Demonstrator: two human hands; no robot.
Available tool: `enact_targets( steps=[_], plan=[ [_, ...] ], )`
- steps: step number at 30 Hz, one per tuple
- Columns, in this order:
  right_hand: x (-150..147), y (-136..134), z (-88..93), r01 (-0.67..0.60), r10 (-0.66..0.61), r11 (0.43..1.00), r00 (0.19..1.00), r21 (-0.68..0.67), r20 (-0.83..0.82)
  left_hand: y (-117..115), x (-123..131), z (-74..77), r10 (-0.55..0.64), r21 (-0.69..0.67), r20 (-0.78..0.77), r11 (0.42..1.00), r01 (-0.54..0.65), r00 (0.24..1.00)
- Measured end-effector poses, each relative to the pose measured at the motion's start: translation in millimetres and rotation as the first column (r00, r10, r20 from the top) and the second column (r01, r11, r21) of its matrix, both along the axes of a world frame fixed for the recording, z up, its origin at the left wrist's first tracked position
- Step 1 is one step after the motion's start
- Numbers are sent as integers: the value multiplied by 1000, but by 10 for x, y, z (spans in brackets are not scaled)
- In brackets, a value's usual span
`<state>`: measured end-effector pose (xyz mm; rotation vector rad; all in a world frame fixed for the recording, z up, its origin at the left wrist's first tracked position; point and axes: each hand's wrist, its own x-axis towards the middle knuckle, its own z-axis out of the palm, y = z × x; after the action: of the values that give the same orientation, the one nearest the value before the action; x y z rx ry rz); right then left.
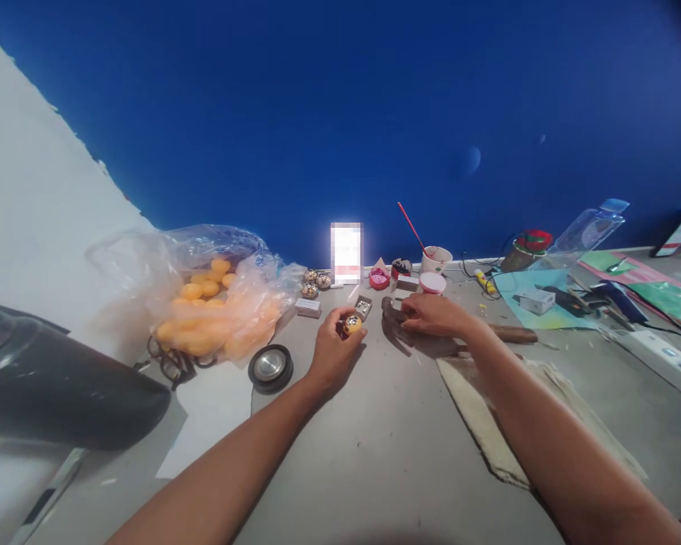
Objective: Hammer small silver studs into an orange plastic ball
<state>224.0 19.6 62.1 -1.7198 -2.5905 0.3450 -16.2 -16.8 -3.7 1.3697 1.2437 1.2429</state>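
Note:
My left hand (336, 350) is wrapped round a small yellow ball (352, 325) with shiny metallic pieces on its top. Just beyond it lies an open little box (363, 306) holding small silvery bits. My right hand (431, 314) is over the hammer (393, 322), by its head; the fingertips point down and what they pinch, if anything, is too small to make out. The hammer's wooden handle (514, 334) shows beyond my right forearm. Several decorated balls (309, 289) sit at the back, near a white matchbox-like box (308, 307).
A plastic bag of orange balls (204, 303) and a black round lid (271, 368) are on the left, near a dark cylinder (62, 378). A white cup (436, 260) with a red stick stands at the back. A folded cloth (488, 431) lies right, beneath my forearm.

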Motion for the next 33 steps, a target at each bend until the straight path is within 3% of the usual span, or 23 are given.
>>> enact_targets(
  steps=[4, 7, 10, 12, 21, 27, 33],
  plan=[
    [-102, -137, 293, 5, -18, 997, 983, -73, -184, 14, 11, -43, -28, 18, 27, 999, 28, 999],
    [-234, -258, 399, 6, 16, 998, 946, 68, -324, 39, -5, -67, -59, 71, 24, 996, 57, 998],
    [-361, -352, 382, -6, 94, 968, 936, 252, -340, 59, -20, -61, -78, 64, 8, 995, 77, 997],
    [-424, -388, 344, -30, 122, 957, 945, 289, -304, 68, -25, -52, -86, 43, 13, 995, 86, 996],
    [-520, -412, 280, 11, 18, 948, 996, 318, -89, 72, -15, -51, -109, 55, 46, 993, 106, 993],
    [-508, -419, 308, -25, 91, 932, 982, 361, -167, 46, -32, -16, -147, 25, 14, 989, 147, 989],
    [-506, -408, 323, -44, 111, 953, 971, 301, -210, 43, -22, 0, -155, 26, 41, 988, 154, 987]
  ],
)
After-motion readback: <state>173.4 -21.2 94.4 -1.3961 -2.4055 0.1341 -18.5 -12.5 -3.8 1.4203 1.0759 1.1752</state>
